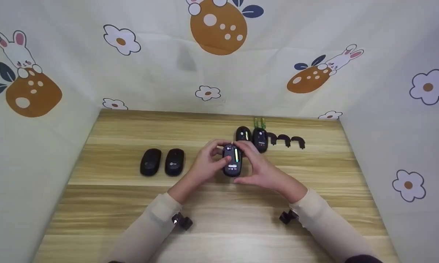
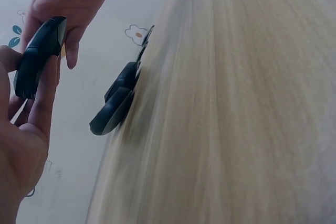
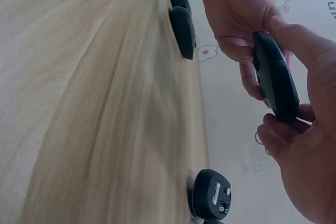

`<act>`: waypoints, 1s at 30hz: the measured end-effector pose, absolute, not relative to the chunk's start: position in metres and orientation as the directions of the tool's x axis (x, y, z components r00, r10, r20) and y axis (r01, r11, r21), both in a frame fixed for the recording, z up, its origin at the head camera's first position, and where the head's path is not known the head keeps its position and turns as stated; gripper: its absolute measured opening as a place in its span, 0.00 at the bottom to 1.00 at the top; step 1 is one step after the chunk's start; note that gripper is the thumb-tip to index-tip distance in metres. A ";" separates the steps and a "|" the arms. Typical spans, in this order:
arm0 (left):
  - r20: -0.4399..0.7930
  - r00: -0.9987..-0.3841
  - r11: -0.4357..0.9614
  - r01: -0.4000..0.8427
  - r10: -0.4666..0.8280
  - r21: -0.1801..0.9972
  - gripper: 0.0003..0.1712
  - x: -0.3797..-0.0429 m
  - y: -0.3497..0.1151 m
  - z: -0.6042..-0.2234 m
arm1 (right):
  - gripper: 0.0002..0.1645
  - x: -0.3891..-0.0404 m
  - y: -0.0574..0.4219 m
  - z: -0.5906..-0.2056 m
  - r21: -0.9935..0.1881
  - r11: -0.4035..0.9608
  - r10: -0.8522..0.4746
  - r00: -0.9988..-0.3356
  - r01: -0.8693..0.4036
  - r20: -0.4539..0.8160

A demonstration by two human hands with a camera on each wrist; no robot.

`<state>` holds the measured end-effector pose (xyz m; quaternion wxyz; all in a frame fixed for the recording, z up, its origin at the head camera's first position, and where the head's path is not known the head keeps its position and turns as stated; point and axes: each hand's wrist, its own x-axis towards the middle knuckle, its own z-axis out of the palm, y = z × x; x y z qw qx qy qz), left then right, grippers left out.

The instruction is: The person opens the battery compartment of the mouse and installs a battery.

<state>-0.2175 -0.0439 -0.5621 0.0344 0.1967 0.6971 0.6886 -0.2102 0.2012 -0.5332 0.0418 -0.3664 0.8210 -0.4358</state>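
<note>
Plain pale beige sleeves [image 1: 141, 230], small black wrist cameras [image 1: 185, 223], dark fabric [image 1: 363, 259] further up

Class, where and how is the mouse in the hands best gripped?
Probably grip the mouse by its long sides, from left and right: it is longer than wide, and its underside faces up, so a side grip should leave the slot uncovered.

On the table [image 1: 124, 124], a mouse [image 1: 150, 162] lies at left, with a second mouse [image 1: 174, 162] just to its right. Right of these, a third mouse [image 1: 229, 157] is above the table, between the left hand [image 1: 206, 160] and the right hand [image 1: 265, 172]. Behind it, further right, a fourth mouse [image 1: 242, 133] and fifth mouse [image 1: 260, 141] lie side by side, two batteries [image 1: 263, 123] behind the fifth, three pieces [image 1: 284, 139] in a row rightward.
</note>
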 end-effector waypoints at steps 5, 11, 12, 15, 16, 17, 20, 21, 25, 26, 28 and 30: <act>0.184 -0.928 -0.023 0.187 0.324 0.982 0.30 -0.217 -0.045 -0.560 | 0.69 -0.210 0.200 -0.534 -0.726 0.381 -0.632 -0.735 -0.572 0.247; 0.163 -0.910 -0.016 0.170 0.382 0.985 0.36 -0.218 -0.048 -0.560 | 0.63 -0.214 0.202 -0.535 -0.713 0.388 -0.631 -0.732 -0.584 0.257; 0.161 -0.902 -0.014 0.170 0.400 0.985 0.38 -0.218 -0.050 -0.560 | 0.62 -0.215 0.202 -0.535 -0.711 0.386 -0.632 -0.730 -0.588 0.261; 0.139 -0.877 -0.014 0.150 0.460 0.989 0.46 -0.218 -0.053 -0.559 | 0.61 -0.219 0.203 -0.535 -0.713 0.383 -0.630 -0.731 -0.588 0.264; 0.129 -0.868 -0.017 0.138 0.479 0.990 0.49 -0.218 -0.055 -0.559 | 0.61 -0.220 0.204 -0.535 -0.715 0.383 -0.628 -0.732 -0.586 0.264; 0.121 -0.861 -0.016 0.130 0.495 0.991 0.51 -0.218 -0.056 -0.558 | 0.61 -0.221 0.204 -0.535 -0.713 0.386 -0.626 -0.734 -0.586 0.263; 0.110 -0.844 0.021 0.142 0.525 0.990 0.58 -0.218 -0.060 -0.557 | 0.61 -0.224 0.205 -0.536 -0.700 0.403 -0.626 -0.736 -0.589 0.259; 0.114 -0.841 0.057 0.170 0.529 0.984 0.59 -0.219 -0.061 -0.557 | 0.61 -0.226 0.205 -0.536 -0.694 0.410 -0.627 -0.736 -0.591 0.257; 0.122 -0.836 0.237 0.287 0.536 0.928 0.63 -0.221 -0.064 -0.556 | 0.60 -0.230 0.205 -0.538 -0.665 0.442 -0.630 -0.736 -0.602 0.247; 0.123 -0.835 0.280 0.314 0.537 0.907 0.63 -0.221 -0.065 -0.556 | 0.60 -0.231 0.204 -0.538 -0.661 0.446 -0.632 -0.736 -0.603 0.244; 0.114 -0.833 0.340 0.341 0.541 0.876 0.63 -0.223 -0.066 -0.555 | 0.60 -0.234 0.204 -0.539 -0.655 0.453 -0.635 -0.735 -0.604 0.238; 0.114 -0.831 0.374 0.362 0.545 0.854 0.64 -0.226 -0.066 -0.554 | 0.60 -0.237 0.203 -0.539 -0.650 0.457 -0.640 -0.732 -0.608 0.234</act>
